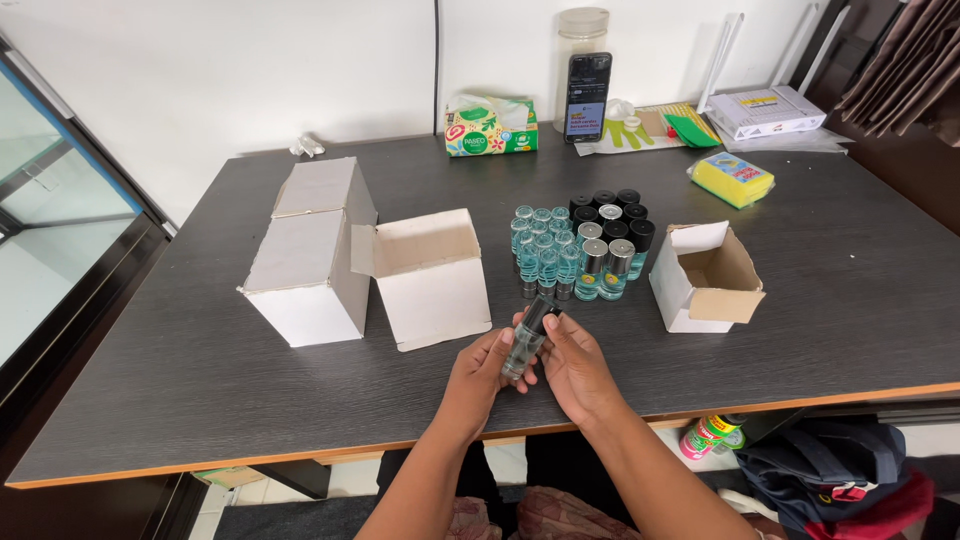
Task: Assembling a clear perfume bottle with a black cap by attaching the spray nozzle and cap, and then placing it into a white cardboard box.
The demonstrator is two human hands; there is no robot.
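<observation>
At the left of the dark grey wooden table (200,370) stand two closed white cardboard boxes (310,250), one behind the other, and just beside them a third white cardboard box lying open (432,275) with its mouth upward. Nearer the front edge, the left hand (478,378) and right hand (575,368) meet over the table around a small clear glass vial with a black cap (527,338), tilted with its cap pointing away from the person. The left fingers curl around the vial's lower body; the right fingers (550,325) pinch it near the cap.

Behind the hands sits a tight cluster of small vials of bluish liquid (575,240): those on the left side uncapped, those on the right wearing black or silver caps. By that look, roughly half are capped and the rest not yet, though none appears boxed.

Further right, a small open white carton (705,278) sits empty, and beyond it a yellow sponge in wrapping (733,178).
</observation>
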